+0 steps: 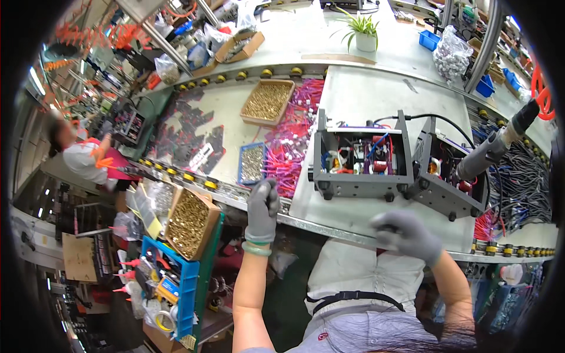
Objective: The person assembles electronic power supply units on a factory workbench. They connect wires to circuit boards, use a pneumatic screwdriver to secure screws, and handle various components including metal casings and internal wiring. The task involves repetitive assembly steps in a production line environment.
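Observation:
My left hand (262, 213), in a grey glove, is at the table's front edge, just below a small blue tray (241, 165) of little metal parts. Its fingers are curled together; anything inside them is hidden. My right hand (410, 236), also gloved, hovers over the front edge, blurred by motion, its fingers unclear. Beyond it stands an open dark metal housing (361, 183) with coils and wiring inside. A second open housing (442, 199) sits tilted to its right. Above that one hangs a powered screwdriver (489, 154), touched by neither hand.
Pink-wired connectors (294, 138) lie beside a box of brass-coloured fasteners (268, 101). At left are another fastener box (189, 223) and a blue crate (187, 294) of tools. Black cables (521, 182) fill the right side. Another person (88, 156) works far left.

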A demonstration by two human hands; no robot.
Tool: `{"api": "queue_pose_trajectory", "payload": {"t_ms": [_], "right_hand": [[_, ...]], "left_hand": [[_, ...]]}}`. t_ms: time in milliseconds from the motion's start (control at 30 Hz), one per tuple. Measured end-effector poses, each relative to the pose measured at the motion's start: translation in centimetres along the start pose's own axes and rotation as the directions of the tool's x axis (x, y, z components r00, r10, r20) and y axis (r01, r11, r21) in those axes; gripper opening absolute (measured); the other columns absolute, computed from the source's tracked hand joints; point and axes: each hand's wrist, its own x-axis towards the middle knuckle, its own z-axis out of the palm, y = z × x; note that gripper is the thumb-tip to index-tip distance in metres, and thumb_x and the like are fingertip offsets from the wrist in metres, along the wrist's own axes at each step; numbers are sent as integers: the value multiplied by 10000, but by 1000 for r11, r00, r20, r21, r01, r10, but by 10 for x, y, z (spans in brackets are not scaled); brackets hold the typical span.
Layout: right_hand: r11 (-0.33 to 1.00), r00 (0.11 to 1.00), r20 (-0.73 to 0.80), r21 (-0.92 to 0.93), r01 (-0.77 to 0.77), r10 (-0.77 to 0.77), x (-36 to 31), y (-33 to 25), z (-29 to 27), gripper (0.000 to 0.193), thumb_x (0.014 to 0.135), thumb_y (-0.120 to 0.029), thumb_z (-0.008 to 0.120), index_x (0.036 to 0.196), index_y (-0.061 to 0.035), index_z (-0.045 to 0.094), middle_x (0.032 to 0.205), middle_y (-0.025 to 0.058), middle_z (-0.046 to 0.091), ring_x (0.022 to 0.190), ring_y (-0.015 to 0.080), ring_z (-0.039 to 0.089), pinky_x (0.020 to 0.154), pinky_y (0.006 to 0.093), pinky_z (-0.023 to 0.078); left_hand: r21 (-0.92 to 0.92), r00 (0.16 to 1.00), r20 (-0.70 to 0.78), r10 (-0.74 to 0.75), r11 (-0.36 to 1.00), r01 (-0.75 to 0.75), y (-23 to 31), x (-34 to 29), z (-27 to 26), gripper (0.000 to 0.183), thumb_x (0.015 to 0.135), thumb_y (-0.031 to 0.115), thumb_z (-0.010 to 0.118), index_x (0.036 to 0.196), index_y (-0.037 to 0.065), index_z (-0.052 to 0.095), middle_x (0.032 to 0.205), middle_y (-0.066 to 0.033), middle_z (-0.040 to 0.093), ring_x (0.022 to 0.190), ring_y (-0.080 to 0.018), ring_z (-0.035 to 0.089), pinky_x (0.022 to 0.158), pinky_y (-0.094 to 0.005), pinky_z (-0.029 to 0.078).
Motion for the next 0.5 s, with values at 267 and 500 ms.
{"api": "queue_pose_trajectory", "payload": {"t_ms": [267,500], "right_hand": [[984,457,-882,-43,173,-119,-54,-16,-115,565,881,-171,704,1362,-7,458,1104,73,603,922,159,610,819,292,520],[887,486,-868,138,440,-106,28,6,-113,329,758,0,736,1059,-43,611,839,-25,629,795,49,594,732,242,523]], "left_hand": [[427,978,182,103,887,-174,14,38,95,380,993,236,542,1298,10,546,920,-35,636,807,-122,615,687,-224,471],[528,872,474,-124,832,-170,10,83,143,474,791,49,535,1257,-34,537,1075,-98,654,905,-151,645,809,-268,527]]}}
